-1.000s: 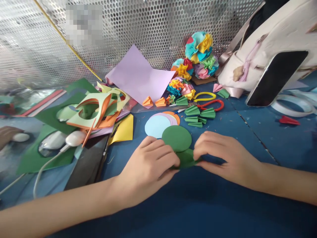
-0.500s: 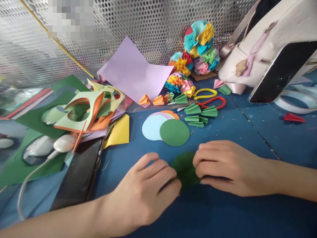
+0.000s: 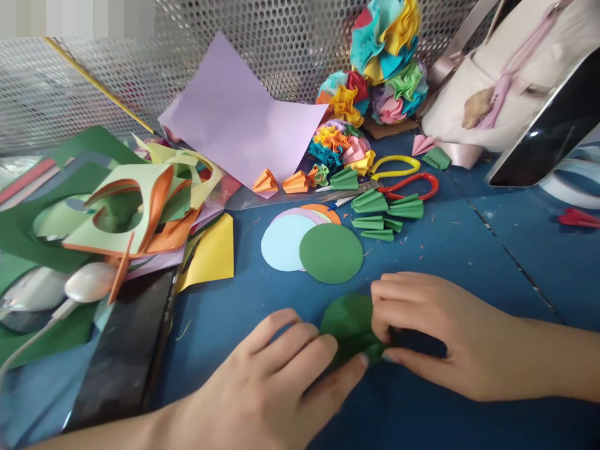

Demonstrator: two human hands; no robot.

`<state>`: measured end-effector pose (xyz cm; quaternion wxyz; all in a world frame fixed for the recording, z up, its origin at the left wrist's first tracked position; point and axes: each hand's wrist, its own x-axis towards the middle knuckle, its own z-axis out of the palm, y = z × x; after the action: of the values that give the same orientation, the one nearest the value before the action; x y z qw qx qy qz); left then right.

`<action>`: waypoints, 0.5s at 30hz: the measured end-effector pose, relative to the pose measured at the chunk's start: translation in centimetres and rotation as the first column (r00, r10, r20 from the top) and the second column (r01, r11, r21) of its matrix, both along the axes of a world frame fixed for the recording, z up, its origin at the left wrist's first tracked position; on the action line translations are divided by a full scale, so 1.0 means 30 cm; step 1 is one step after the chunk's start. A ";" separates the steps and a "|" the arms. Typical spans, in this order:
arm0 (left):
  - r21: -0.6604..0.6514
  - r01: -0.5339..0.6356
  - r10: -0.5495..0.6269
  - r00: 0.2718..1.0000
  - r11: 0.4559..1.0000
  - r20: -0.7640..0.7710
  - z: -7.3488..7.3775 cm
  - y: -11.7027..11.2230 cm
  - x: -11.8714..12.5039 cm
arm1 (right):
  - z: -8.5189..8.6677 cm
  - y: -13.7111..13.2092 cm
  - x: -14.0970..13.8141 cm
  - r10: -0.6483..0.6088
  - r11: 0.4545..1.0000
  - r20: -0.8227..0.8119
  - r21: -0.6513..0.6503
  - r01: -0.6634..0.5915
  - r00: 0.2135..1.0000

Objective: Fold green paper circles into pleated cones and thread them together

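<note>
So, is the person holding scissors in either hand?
No, the red-handled scissors lie on the blue table, while the left hand and right hand hold a green paper circle.

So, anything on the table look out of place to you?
Yes: a white corded mouse lies among the paper scraps at the left, against a pale green cutout. It looks odd because it is a computer accessory in the middle of a paper-craft pile.

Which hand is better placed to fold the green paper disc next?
Probably the right hand: its fingers pinch the green paper disc at its right edge, while the left hand only touches the disc's lower edge.
</note>
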<state>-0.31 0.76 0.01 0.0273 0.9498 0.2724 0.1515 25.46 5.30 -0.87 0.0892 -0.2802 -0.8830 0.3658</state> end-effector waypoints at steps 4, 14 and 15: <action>-0.006 -0.031 0.031 0.999 0.999 -0.007 -0.014 0.003 0.010 | -0.015 -0.009 -0.007 -0.046 0.999 -0.029 0.005 0.046 0.999; -0.046 -0.022 0.021 1.000 0.999 -0.016 0.001 0.010 0.007 | -0.019 -0.018 -0.022 -0.058 0.996 0.024 0.070 0.057 0.998; -0.041 -0.029 0.029 1.000 0.999 -0.008 -0.002 0.009 0.007 | -0.020 -0.017 -0.022 -0.060 0.995 0.024 0.078 0.058 0.998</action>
<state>-0.08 1.03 -0.06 0.0434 0.9456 0.2892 0.1426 24.79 4.79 -1.47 0.0991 -0.3070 -0.8890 0.3249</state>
